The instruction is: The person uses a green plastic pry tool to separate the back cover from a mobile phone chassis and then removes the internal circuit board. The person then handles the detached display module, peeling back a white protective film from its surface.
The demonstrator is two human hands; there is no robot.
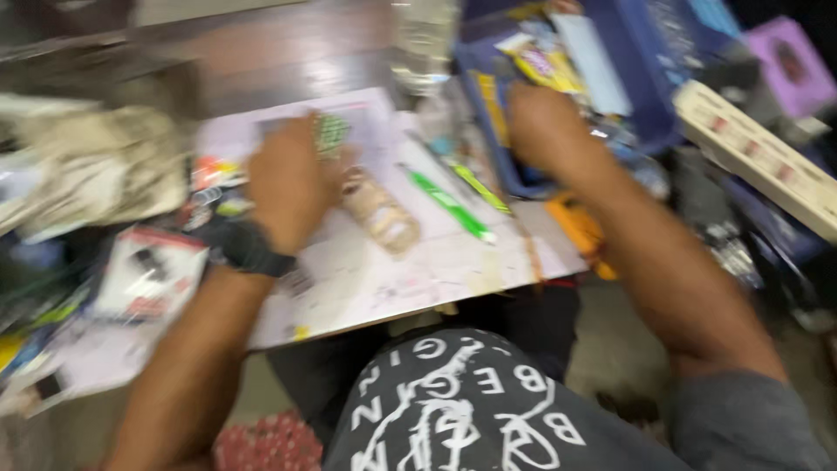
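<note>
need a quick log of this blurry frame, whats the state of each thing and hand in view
left hand: lying over a green patterned piece on the white board; grip hidden
right hand: reaching into the blue bin; grip hidden
tan bottle: lying on its side
green marker: lying flat, capped or not unclear
long white box: lying flat beside the bin

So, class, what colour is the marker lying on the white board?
Green marker, clearest in the head view.

Left hand and right hand outstretched
</note>
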